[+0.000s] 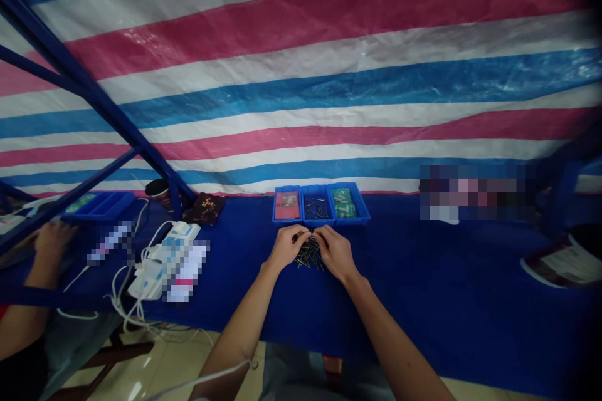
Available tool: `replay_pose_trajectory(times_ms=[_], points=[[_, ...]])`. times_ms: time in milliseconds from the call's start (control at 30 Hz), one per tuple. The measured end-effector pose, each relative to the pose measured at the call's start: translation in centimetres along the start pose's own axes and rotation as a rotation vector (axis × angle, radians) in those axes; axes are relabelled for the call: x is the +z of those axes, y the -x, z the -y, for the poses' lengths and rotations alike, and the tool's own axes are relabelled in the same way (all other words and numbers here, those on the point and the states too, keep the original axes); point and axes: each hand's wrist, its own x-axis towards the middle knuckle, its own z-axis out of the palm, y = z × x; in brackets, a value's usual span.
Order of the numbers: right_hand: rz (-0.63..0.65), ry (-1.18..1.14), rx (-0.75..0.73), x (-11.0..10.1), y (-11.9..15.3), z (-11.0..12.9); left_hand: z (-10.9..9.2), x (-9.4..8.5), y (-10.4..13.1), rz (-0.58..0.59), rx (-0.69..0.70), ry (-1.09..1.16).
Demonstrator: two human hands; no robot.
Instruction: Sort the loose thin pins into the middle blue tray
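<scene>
My left hand (pixel 289 245) and my right hand (pixel 333 249) meet over a loose pile of thin, dark, nail-like pieces (pixel 309 255) on the blue table. Thumb and fingers are pinched together on each hand, nearly touching the other; whatever lies between the fingertips is too small to make out. Just beyond them stands a blue tray (pixel 322 222) in three compartments. Its left one holds a pink item (pixel 287 205), the middle one some thin dark pieces (pixel 316 207), and the right one green-and-white items (pixel 343 202).
Left of me lie a white power strip (pixel 162 260) with cables, a dark packet (pixel 204 208) and a dark cup (pixel 158 192). Another person's hand (pixel 54 238) is by a second blue tray (pixel 101 205) at far left. A round container (pixel 567 260) sits far right.
</scene>
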Motion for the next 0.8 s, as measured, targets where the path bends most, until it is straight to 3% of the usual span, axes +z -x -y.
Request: replay_pose_trajectory(times_ms=[800], points=[[-0.027,-0.014,-0.03,0.17,-0.03,-0.32,0.34,0.06,0.01,0.012,0.0,0.013]])
